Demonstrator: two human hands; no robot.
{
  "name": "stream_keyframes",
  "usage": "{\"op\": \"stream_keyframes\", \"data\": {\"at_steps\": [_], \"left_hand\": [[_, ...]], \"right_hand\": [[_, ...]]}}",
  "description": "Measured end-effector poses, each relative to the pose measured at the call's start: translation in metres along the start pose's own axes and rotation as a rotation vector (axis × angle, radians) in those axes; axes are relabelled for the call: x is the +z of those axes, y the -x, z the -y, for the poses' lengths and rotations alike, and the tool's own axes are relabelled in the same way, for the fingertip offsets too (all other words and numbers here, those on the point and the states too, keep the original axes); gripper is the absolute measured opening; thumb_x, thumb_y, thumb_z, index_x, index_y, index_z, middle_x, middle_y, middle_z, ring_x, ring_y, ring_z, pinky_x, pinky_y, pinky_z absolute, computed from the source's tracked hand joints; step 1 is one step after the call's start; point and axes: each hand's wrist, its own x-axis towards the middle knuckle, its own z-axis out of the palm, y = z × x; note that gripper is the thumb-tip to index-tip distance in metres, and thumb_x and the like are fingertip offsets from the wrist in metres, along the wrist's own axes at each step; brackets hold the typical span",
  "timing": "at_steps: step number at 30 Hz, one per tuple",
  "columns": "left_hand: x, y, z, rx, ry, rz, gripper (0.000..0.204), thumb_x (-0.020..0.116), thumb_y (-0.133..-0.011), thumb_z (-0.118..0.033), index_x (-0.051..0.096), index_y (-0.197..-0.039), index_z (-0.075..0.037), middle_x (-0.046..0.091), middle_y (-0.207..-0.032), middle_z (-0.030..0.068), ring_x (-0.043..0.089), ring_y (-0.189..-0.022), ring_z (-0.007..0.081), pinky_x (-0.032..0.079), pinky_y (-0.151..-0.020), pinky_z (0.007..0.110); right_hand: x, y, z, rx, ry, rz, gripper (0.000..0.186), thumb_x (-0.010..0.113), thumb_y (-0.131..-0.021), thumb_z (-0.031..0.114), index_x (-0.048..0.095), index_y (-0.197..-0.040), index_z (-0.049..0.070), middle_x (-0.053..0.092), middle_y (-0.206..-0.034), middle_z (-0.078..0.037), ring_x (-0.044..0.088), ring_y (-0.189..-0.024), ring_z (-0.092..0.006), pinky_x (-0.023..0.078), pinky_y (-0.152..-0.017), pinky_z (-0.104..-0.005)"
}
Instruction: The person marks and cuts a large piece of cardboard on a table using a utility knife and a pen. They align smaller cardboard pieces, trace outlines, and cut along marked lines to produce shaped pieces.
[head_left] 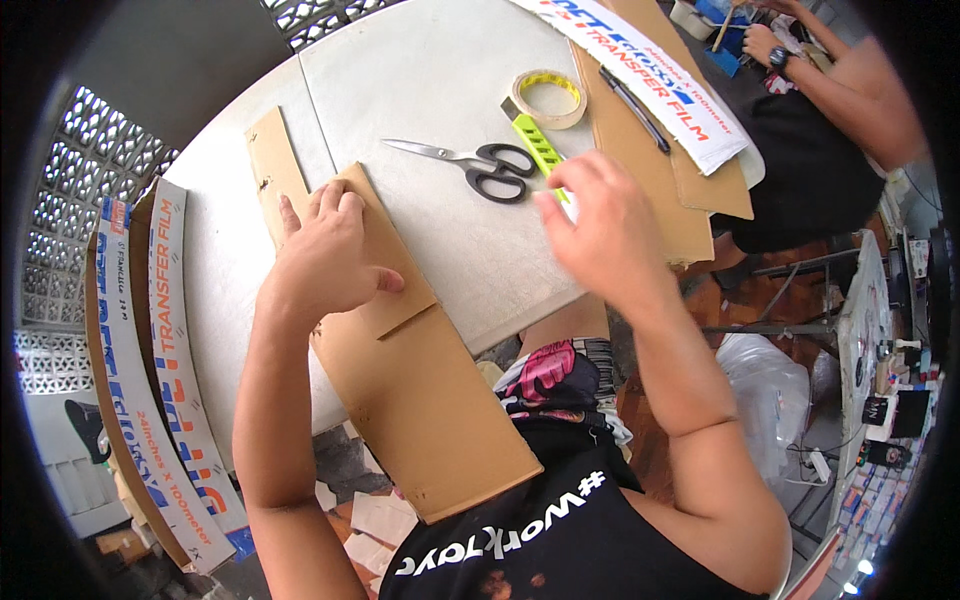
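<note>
My left hand [325, 250] lies with spread fingers on a narrow cardboard piece [385, 250], pressing it down over a longer cardboard panel [430, 400]. The panel reaches past the table edge toward my body. A second cardboard strip [275, 165] lies just left of those fingers. Over the table's right part, my right hand [600, 220] is slightly blurred. Its thumb and fingers close around the near end of a bright green utility knife [540, 148], whose far end points at the tape roll. Black-handled scissors [480, 165] lie to the left of the knife, blades pointing left.
A masking tape roll [550, 98] and a black pen [635, 110] are at the far right, by stacked cardboard [625, 170] and a printed white board [650, 80]. Long printed cardboard pieces [165, 380] stand left of the white table [440, 60]. Another person's arm [840, 100] is at right.
</note>
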Motion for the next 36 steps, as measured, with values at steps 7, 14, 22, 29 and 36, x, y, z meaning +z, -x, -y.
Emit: {"op": "stream_keyframes", "data": {"at_steps": [7,14,22,29,36], "left_hand": [[-0.011,-0.008,0.002,0.06,-0.048,0.102,0.111,0.095,-0.06,-0.054,0.052,-0.139,0.011,0.046,-0.155,0.0255,0.039,-0.151,0.0376,0.016,-0.129,0.062],[0.006,-0.001,0.016,0.111,0.03,-0.031,0.104,0.095,-0.064,-0.047,0.052,-0.138,0.012,0.047,-0.154,0.0263,0.042,-0.147,0.0389,0.031,-0.126,0.05],[0.004,-0.003,0.022,0.159,0.129,-0.033,0.099,0.098,-0.063,-0.039,0.054,-0.134,0.013,0.049,-0.15,0.0281,0.044,-0.143,0.0418,0.044,-0.117,0.045],[0.008,-0.006,0.02,0.153,0.132,-0.048,0.1,0.098,-0.063,-0.039,0.053,-0.134,0.015,0.049,-0.151,0.0292,0.045,-0.142,0.0427,0.045,-0.116,0.045],[0.015,-0.006,0.026,0.176,0.145,-0.092,0.103,0.097,-0.063,-0.043,0.052,-0.135,0.016,0.049,-0.151,0.0295,0.044,-0.142,0.0439,0.045,-0.116,0.045]], "right_hand": [[-0.01,-0.022,-0.001,0.177,0.367,0.348,0.036,0.069,-0.096,0.021,0.057,-0.119,-0.004,0.072,-0.097,-0.025,0.072,-0.091,-0.0425,0.057,-0.085,-0.052],[-0.014,0.019,0.053,0.186,-0.118,0.13,0.039,0.057,-0.096,0.008,0.053,-0.132,-0.007,0.07,-0.093,-0.03,0.07,-0.083,-0.0477,0.057,-0.079,-0.0559],[0.038,0.045,0.097,0.037,-0.134,0.227,0.047,0.058,-0.096,0.009,0.055,-0.14,-0.01,0.068,-0.097,-0.026,0.072,-0.08,-0.0424,0.06,-0.07,-0.0494],[0.041,0.034,0.1,-0.025,-0.123,0.278,0.047,0.058,-0.095,0.01,0.057,-0.138,-0.01,0.069,-0.093,-0.024,0.073,-0.077,-0.0398,0.06,-0.067,-0.0476],[0.046,0.026,0.106,-0.037,-0.06,0.252,0.046,0.058,-0.095,0.011,0.059,-0.136,-0.01,0.069,-0.094,-0.024,0.073,-0.077,-0.0397,0.06,-0.067,-0.047]]}}
